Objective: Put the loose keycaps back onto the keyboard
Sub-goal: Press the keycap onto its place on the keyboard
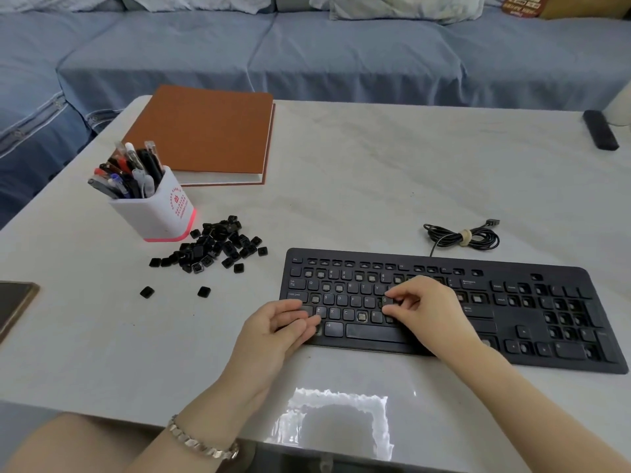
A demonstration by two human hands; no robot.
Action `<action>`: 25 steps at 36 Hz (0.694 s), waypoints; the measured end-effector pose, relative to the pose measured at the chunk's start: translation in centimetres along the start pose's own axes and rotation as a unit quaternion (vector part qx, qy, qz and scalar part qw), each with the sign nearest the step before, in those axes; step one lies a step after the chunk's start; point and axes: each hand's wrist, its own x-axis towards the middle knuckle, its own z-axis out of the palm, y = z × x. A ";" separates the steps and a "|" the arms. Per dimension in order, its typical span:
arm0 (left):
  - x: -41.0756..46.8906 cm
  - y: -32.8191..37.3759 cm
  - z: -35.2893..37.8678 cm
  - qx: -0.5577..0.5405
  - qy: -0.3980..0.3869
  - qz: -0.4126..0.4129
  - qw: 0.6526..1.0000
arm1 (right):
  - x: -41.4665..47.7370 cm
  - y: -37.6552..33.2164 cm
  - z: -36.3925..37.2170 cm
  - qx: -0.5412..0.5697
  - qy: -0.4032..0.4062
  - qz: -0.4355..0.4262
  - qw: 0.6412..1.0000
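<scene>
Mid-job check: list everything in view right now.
keyboard: one, black, right front, keys missing
loose keycaps: pile, black, left of keyboard; two more apart
pen holder: one, white, pink base, beside pile
notebook: one, brown, far left
cable: one coil, black, behind keyboard
remote: one, black, far right
phone: one, dark, left edge
table: one, white, under everything
sofa: one, blue, behind table
left hand: rests on keyboard's left front corner
right hand: pinches a keycap on the keyboard

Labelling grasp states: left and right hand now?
Left hand: open, fingers resting on the keyboard at its left end.
Right hand: pinching a keycap over the keys.
</scene>
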 end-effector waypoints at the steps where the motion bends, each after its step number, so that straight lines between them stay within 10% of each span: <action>1: 0.0 0.0 -0.1 -0.009 0.006 0.003 1.000 | 0.0 0.0 0.0 -0.002 -0.002 -0.001 1.000; 25: -1.0 1.5 0.6 0.046 -0.001 0.140 0.989 | 0.9 0.0 0.4 -0.049 -0.028 0.018 0.998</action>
